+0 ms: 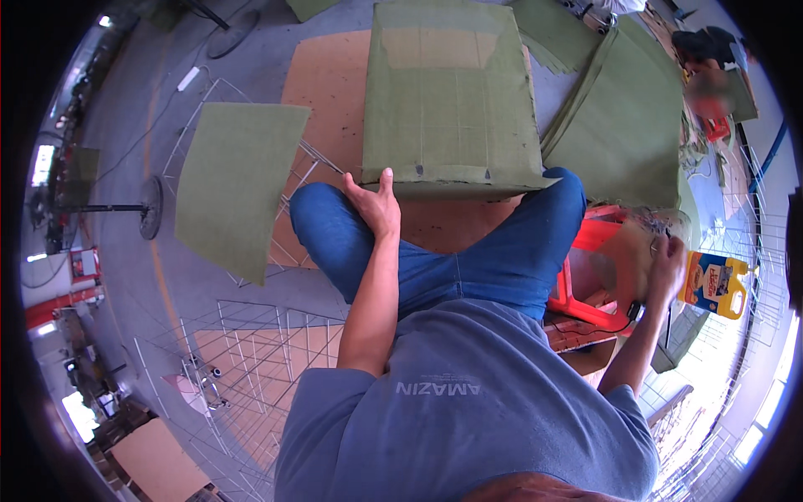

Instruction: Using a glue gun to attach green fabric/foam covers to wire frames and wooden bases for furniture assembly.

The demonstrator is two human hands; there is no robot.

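Observation:
A green fabric-covered, box-like piece (452,109) stands between my knees, its near edge facing me. My left hand (374,203) is at its near left corner, thumb up against the edge and fingers apart. Small dark marks show along that edge. To my right, my right hand (667,261) is reached out beside a cluttered heap of small things (657,227) above a red plastic stool (577,284). Its fingers are curled together; whatever they hold is too small to make out. A yellow jug with a blue label (715,284) stands just right of that hand.
A loose green sheet (238,184) leans on a wire frame at the left. More green sheets (627,125) are stacked at the right. Wire grids (251,360) stand at the lower left. Brown board (322,75) covers part of the floor. Another person (711,58) is at the far right.

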